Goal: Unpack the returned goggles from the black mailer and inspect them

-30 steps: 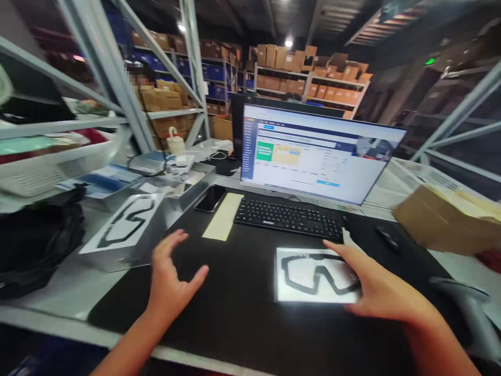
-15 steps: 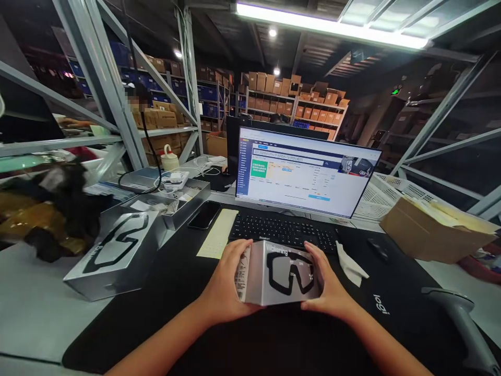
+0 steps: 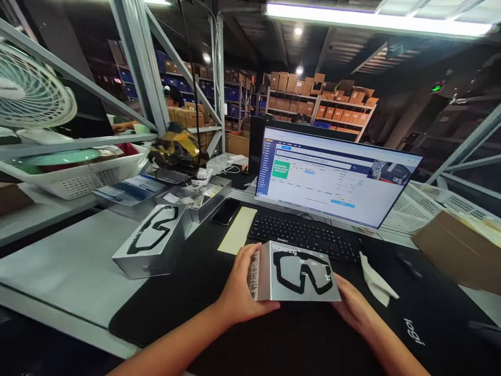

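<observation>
A silver eyewear box (image 3: 303,277), with "Wakening" and a black glasses frame printed on it, is held above the black desk mat. My left hand (image 3: 240,292) is closed round its left end, thumb along the lower edge and fingers over the top. At the lower right corner my right hand (image 3: 352,303) holds the box, its fingertips partly hidden behind it. Another silver box (image 3: 152,240) with a similar printed frame lies to the left. Just beyond the held box is a black keyboard (image 3: 301,235).
A lit monitor (image 3: 313,183) stands behind the keyboard. Left of it are a phone (image 3: 226,211), yellow paper (image 3: 238,230) and an open silver box (image 3: 209,201). To the right lie a white tissue (image 3: 376,279), a mouse (image 3: 409,265) and a cardboard box (image 3: 457,250). A fan (image 3: 31,89) is far left.
My view has turned left, bringing the fan into sight. My right hand has slipped lower, its thumb off the box front. A shiny black-and-gold object has moved right and farther away.
</observation>
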The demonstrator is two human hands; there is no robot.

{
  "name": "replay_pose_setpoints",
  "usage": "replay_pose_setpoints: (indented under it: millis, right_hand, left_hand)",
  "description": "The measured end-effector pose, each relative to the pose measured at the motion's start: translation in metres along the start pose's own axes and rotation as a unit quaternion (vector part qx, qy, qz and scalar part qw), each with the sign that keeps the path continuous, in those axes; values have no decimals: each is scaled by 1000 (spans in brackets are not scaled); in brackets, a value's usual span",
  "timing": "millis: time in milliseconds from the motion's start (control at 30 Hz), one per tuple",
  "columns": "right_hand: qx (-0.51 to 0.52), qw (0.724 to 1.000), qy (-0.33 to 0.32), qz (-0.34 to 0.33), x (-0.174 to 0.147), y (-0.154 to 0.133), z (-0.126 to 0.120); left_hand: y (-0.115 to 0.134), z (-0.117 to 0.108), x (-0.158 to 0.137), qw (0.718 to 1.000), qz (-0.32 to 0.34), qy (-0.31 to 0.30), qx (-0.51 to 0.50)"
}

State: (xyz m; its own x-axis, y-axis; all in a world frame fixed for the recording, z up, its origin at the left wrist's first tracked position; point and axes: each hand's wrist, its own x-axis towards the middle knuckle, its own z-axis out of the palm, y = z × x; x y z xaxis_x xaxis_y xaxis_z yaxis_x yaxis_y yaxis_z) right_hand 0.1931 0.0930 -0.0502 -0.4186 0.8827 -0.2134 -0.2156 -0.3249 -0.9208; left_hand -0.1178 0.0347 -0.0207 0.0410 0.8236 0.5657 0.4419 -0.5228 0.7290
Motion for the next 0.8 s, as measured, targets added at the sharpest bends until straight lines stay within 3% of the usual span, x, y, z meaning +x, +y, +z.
replay_pose_setpoints:
  millis: [233,367,600,800]
  right_hand:
    - [10,999,-24,25,2,3,3]
    - [-8,998,-24,62,1,2,6]
    - [-85,996,20,6,0,-9,-4]
    - [-150,989,6,7,-3,-17,-7]
  left_hand:
    - [-18,6,-6,982,-120,1,-146]
    - [-19,-1,-9,976,-146,-34,-157]
    - [-27,-34,-20,955,-222,-128,-149]
    - [-29,-48,-24,952,-226,-141,-151]
